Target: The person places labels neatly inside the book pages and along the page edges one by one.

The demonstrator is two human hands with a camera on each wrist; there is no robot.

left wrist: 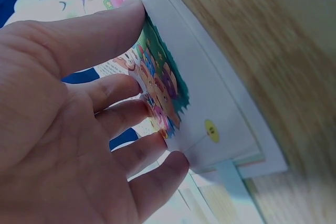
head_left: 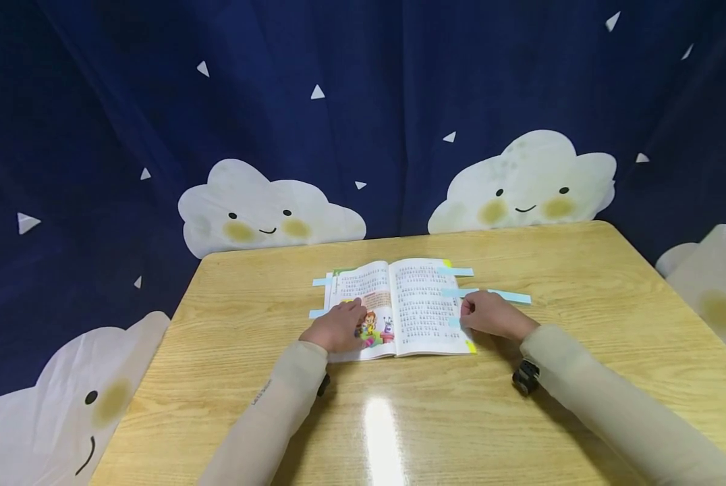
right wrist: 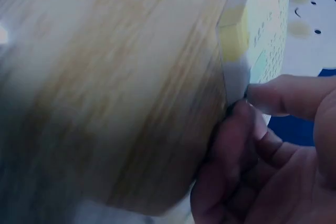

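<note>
An open book [head_left: 426, 310] lies on the wooden table, text on its right page and a colourful cartoon on its left. My left hand [head_left: 337, 329] rests on the left page. In the left wrist view its thumb and fingers [left wrist: 157, 179] are spread over the cartoon [left wrist: 160, 85], fingertips on the paper. At the book's right edge my right hand [head_left: 490, 314] pinches the end of a light-blue sticky strip [head_left: 454, 322] between thumb and index finger. The right wrist view has this strip [right wrist: 258, 66] lying on the page, its outer end hidden by the thumb.
More light-blue strips stick out of the book, an upper right one [head_left: 457, 271], a long one [head_left: 509, 297] behind my right hand, and a left one [head_left: 322, 281]. Yellow marks the right page's corners. A dark blue curtain [head_left: 393, 121] with clouds hangs behind the table [head_left: 247, 283].
</note>
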